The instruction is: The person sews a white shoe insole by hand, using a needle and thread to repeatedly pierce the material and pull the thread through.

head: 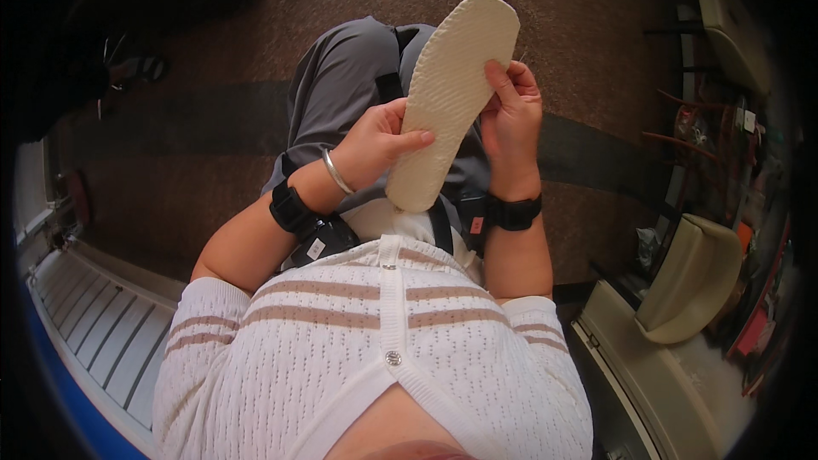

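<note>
A cream-coloured insole (457, 96) with a stitched, ribbed surface and a scalloped edge is tilted above my lap, its broad end pointing away from me. My left hand (383, 137) grips its left edge near the narrow end, thumb on the upper face. On the opposite edge, higher up, my right hand (514, 108) pinches it between thumb and fingers. A fine strand shows beside the right fingertips; what it is, I cannot tell. Both wrists wear black straps with small devices, and a silver bangle (337, 171) circles the left one. Grey trousers (342, 76) lie beneath the insole.
Brown flooring (594, 45) with a dark band surrounds my legs. On the left are a white slatted surface (105, 326) and a person's shod foot (150, 68). To the right stand a beige moulded object (690, 281), a beige panel (645, 358) and cluttered items.
</note>
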The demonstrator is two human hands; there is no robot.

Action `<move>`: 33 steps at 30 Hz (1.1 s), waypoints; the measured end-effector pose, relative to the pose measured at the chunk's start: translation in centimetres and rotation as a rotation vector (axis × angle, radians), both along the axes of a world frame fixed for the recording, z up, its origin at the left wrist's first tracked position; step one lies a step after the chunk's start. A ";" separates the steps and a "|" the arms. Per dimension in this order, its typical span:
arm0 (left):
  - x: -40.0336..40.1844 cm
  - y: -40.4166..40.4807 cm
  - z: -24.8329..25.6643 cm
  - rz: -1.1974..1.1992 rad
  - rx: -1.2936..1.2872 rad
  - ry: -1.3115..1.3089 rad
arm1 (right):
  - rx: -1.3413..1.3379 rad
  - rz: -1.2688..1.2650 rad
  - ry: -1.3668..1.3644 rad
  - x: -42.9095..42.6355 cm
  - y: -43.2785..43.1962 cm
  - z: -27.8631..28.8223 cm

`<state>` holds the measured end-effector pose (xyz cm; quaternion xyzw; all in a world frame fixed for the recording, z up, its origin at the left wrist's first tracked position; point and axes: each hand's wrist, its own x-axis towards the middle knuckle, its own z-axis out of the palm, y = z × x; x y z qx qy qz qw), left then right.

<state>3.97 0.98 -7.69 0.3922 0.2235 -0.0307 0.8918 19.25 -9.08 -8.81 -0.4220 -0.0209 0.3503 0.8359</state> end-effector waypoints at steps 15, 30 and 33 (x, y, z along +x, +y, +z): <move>-0.6 0.1 -1.7 0.025 -0.039 0.021 | 0.003 0.023 0.028 -0.3 0.6 -2.0; -6.0 3.0 -4.9 -0.152 -0.321 -0.013 | 0.075 0.071 0.058 -0.9 3.8 -6.2; -5.9 3.3 -5.4 -0.147 -0.401 -0.026 | 0.086 0.078 0.048 -0.9 3.8 -6.4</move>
